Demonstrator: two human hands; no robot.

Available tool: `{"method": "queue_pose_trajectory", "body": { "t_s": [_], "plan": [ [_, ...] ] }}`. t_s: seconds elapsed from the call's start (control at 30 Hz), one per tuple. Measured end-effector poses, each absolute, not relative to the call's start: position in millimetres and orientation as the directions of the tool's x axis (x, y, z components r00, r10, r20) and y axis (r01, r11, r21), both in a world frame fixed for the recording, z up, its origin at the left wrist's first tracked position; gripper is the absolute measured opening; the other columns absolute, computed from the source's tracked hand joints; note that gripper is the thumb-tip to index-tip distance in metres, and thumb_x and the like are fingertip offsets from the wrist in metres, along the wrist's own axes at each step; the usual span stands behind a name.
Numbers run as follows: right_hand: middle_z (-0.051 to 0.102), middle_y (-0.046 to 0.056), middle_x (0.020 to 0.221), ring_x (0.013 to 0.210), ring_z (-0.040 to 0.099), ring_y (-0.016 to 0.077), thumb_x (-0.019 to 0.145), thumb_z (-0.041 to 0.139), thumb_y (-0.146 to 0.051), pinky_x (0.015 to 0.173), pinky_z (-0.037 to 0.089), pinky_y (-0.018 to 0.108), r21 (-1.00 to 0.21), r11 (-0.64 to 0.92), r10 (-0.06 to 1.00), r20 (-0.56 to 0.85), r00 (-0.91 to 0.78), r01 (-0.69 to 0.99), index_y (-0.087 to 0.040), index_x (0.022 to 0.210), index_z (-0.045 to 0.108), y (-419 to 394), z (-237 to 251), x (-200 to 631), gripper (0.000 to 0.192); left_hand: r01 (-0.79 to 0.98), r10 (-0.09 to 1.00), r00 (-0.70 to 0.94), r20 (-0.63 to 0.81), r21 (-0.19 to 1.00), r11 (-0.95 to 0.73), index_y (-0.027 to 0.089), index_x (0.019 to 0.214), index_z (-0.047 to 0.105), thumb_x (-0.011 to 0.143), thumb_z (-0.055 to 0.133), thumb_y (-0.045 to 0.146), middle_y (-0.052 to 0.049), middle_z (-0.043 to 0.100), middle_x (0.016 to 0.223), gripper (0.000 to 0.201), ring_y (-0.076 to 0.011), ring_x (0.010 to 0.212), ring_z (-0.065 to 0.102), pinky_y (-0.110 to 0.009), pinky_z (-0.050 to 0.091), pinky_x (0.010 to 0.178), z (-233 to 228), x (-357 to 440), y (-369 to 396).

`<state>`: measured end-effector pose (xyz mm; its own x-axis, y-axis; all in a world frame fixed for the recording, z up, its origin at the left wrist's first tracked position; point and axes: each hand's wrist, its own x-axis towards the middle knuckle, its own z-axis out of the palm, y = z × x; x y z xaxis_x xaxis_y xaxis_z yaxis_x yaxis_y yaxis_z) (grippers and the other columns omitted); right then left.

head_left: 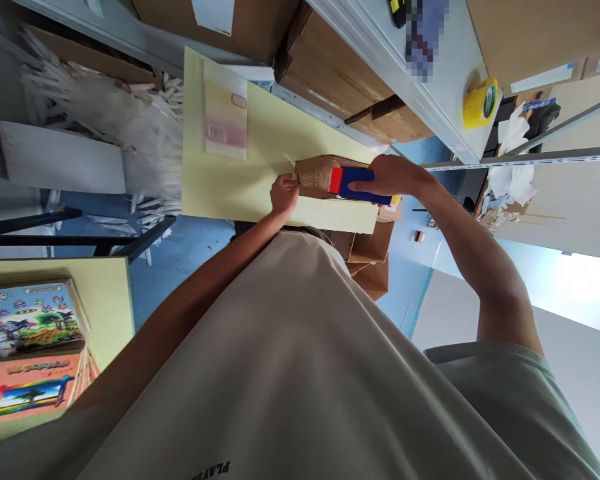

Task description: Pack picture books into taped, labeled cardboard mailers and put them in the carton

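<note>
The small box (313, 179) is of brown cardboard, long & narrow, w/ shiny, wrinkled surface at its near-left end. It lies on a smooth, pale-yellow tabletop (260, 190), close to the edge by the person's body. The right hand (393, 177) grasps a blue-and-red tool (357, 183) of flat, blocky shape — the red end is over the box. The right arm comes from the side w/ elbow bent outward, forearm pointing inward to the box. The left hand (284, 193) is at the box's left end, fingers curled, arm stretched forward; cannot tell if it pinches smth. there. A flat pale-pink-and-cream packet (226, 113) lies farther left on the tabletop — approx. rectangular, w/ printed label.
</note>
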<state>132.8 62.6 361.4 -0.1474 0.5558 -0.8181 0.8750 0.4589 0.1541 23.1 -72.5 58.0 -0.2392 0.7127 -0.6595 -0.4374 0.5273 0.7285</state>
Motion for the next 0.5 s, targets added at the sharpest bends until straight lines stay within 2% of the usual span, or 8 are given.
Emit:
{"method": "queue_pose_trajectory", "body": {
  "t_s": [0.07,0.13,0.23,0.37,0.43,0.5],
  "plan": [
    [0.076,0.014,0.076,0.087,0.078,0.0367,0.098,0.070,-0.096,0.082,0.060,0.049,0.133,0.468,0.552,-0.816,-0.171,0.873,-0.019,0.117,0.086,63.5,361.3,136.9,0.082,-0.418,0.805,-0.208,-0.556,0.795,0.441,0.024,0.128,0.076,0.087,0.083,0.016,-0.015,0.084,0.143,0.042,-0.0314,0.143,0.077,-0.048,0.059,0.129,68.7,27.8,-79.1],
    [0.074,0.013,0.074,0.086,0.078,0.0364,0.098,0.070,-0.097,0.081,0.060,0.049,0.126,0.469,0.551,-0.815,-0.178,0.874,-0.019,0.118,0.086,64.4,362.1,139.9,0.083,-0.387,0.901,-0.144,-0.409,0.861,0.330,0.023,0.143,0.075,0.084,0.088,0.017,-0.018,0.073,0.166,0.061,-0.0353,0.160,0.068,-0.049,0.053,0.137,82.6,36.1,-85.5],
    [0.074,0.013,0.074,0.088,0.079,0.0373,0.098,0.072,-0.096,0.083,0.061,0.049,0.123,0.444,0.536,-0.830,-0.153,0.888,-0.018,0.121,0.086,64.5,364.3,139.8,0.082,-0.285,0.961,-0.057,-0.270,0.927,0.244,0.021,0.163,0.065,0.079,0.103,0.028,-0.022,0.054,0.186,0.093,-0.0437,0.177,0.049,-0.054,0.043,0.147,99.0,49.5,-90.6],
    [0.075,0.014,0.076,0.091,0.080,0.0384,0.098,0.073,-0.094,0.085,0.061,0.049,0.132,0.433,0.537,-0.832,-0.138,0.891,-0.018,0.122,0.086,60.5,366.6,134.1,0.081,-0.201,0.967,-0.025,-0.254,0.949,0.243,0.020,0.177,0.052,0.074,0.113,0.052,-0.027,0.044,0.192,0.124,-0.0510,0.181,0.040,-0.061,0.037,0.148,101.2,59.2,-85.3],
    [0.075,0.014,0.076,0.090,0.080,0.0386,0.101,0.071,-0.093,0.084,0.061,0.049,0.141,0.445,0.547,-0.825,-0.144,0.884,-0.017,0.123,0.086,57.3,366.7,131.5,0.081,-0.201,0.962,-0.036,-0.272,0.945,0.260,0.019,0.176,0.052,0.075,0.113,0.059,-0.028,0.047,0.190,0.125,-0.0520,0.178,0.044,-0.062,0.037,0.148,97.6,61.3,-81.2],
    [0.076,0.015,0.076,0.090,0.080,0.0391,0.103,0.069,-0.092,0.083,0.061,0.050,0.147,0.445,0.552,-0.822,-0.141,0.884,-0.017,0.125,0.085,54.4,366.2,130.3,0.080,-0.237,0.954,-0.058,-0.295,0.932,0.274,0.020,0.173,0.057,0.079,0.110,0.063,-0.027,0.056,0.183,0.117,-0.0510,0.173,0.051,-0.061,0.042,0.144,94.6,63.0,-78.5]
  ]
}}
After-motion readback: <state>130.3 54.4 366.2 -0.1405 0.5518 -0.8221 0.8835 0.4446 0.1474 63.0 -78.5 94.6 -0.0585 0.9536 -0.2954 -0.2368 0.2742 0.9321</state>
